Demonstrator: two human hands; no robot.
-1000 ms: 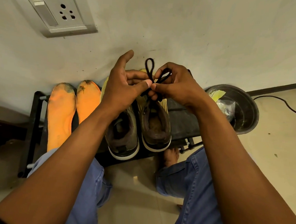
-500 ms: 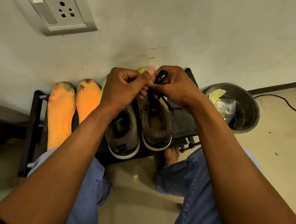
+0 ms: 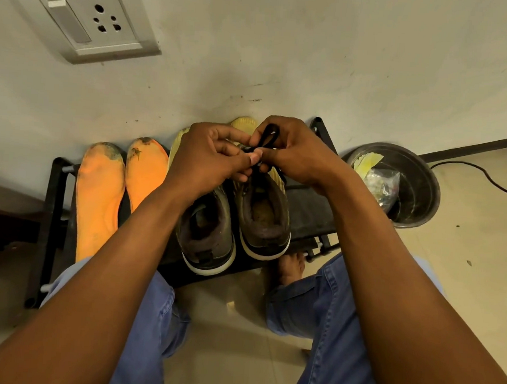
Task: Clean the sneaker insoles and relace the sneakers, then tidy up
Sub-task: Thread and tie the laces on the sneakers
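Above the right-hand sneaker (image 3: pixel 264 219) on the black rack (image 3: pixel 307 213), left hand (image 3: pixel 210 156) and right hand (image 3: pixel 293 155) both pinch one black lace (image 3: pixel 269 138). It looks soft and limp; best pinched near the knot. Two sneakers; two orange insoles (image 3: pixel 97 197) left of them.

Probably home: shoe rack (image 3: pixel 307 213), wall socket (image 3: pixel 87 18).

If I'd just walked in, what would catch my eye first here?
Probably the two hands, left hand and right hand, pinching a black shoelace above the right sneaker on a low black rack. Next, the two bright orange insoles propped against the wall at the left, toes stained dark.
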